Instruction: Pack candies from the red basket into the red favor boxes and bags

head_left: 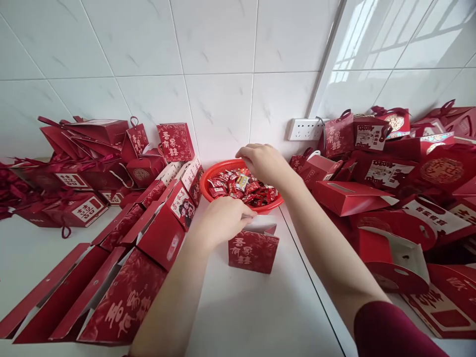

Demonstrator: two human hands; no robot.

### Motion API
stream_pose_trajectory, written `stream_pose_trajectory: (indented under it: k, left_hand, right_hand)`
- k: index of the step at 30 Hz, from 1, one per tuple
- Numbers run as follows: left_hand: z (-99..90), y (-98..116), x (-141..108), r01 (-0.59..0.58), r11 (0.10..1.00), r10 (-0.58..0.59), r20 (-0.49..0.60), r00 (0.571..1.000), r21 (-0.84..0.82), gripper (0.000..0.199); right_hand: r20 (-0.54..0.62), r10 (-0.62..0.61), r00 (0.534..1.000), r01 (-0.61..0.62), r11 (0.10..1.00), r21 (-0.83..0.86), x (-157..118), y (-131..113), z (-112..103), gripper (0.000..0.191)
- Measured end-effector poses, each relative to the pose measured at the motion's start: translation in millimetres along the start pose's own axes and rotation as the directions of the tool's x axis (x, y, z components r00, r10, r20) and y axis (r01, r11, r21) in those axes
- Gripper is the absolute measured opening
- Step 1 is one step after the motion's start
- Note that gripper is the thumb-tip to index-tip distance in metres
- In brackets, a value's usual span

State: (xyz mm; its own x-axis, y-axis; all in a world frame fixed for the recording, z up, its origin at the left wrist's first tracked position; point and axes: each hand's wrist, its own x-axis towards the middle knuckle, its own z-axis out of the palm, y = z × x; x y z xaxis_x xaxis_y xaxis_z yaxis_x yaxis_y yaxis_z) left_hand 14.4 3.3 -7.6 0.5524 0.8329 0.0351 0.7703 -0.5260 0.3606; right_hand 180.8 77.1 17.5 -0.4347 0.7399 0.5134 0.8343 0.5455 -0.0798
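Note:
A small red paper gift box with pale lettering stands upright on the white tabletop, its top flaps raised. My left hand is at the box's upper left edge, thumb and fingers closed on it; the fingertips are partly hidden. Behind the box sits an orange-red plastic basket filled with wrapped candies, mostly red, with a yellow-white one on top. Over the basket's right back rim hangs my right hand, fingers loosely bent and nothing visible in them; its thumb is hidden.
Rows of open red boxes stand at the left, with ribboned boxes piled behind them. Many more red boxes are heaped along the right. A white power strip is against the tiled wall. A dark seam runs along the table.

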Motion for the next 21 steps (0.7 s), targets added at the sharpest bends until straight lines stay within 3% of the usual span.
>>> stream_pose_trajectory:
  k: [1,3,6,9,12,15,19,21]
  left_hand:
    - [-1.2,-2.1,1.5,-0.027,0.999,0.027,0.008,1.000,0.017,0.030]
    - [-3.0,-7.2,5.1,-0.055,0.998,0.056,-0.001,0.998,0.038,0.029]
    - [-4.3,-14.9,9.8,-0.027,0.999,0.027,-0.017,0.999,0.032,0.030]
    - [-5.9,-20.1,11.9,0.021,0.999,-0.022,0.009,1.000,0.027,0.031]
    - [-7.0,-22.1,12.1,0.032,0.999,-0.032,0.037,0.999,0.015,0.030]
    - [-4.8,-21.0,12.3,0.015,0.999,-0.015,0.026,1.000,0.034,0.029]
    - [2.8,-16.1,12.9,-0.036,0.998,0.037,-0.006,0.999,0.058,0.030]
    - [6.1,-13.4,12.5,-0.048,0.997,0.050,-0.028,0.998,0.065,0.030]
  right_hand:
    - [0.169,0.073,0.983,-0.060,0.995,-0.081,16.6,15.4,19.8,0.039]
    - [0.340,0.083,0.937,-0.056,0.995,-0.087,38.7,39.7,61.4,0.039]
    - [0.464,0.073,0.883,-0.040,0.996,-0.082,47.0,55.5,110.9,0.044]
    - [0.511,0.085,0.855,-0.048,0.995,-0.085,45.0,57.6,132.0,0.046]
    - [0.514,0.126,0.849,-0.090,0.992,-0.094,44.3,59.9,130.4,0.042]
    - [0.447,0.179,0.876,-0.150,0.984,-0.099,36.9,61.1,116.2,0.036]
    - [0.237,0.207,0.949,-0.200,0.978,-0.057,5.0,53.4,89.9,0.037]
    - [0.086,0.219,0.972,-0.228,0.967,0.112,-17.5,47.4,75.2,0.038]
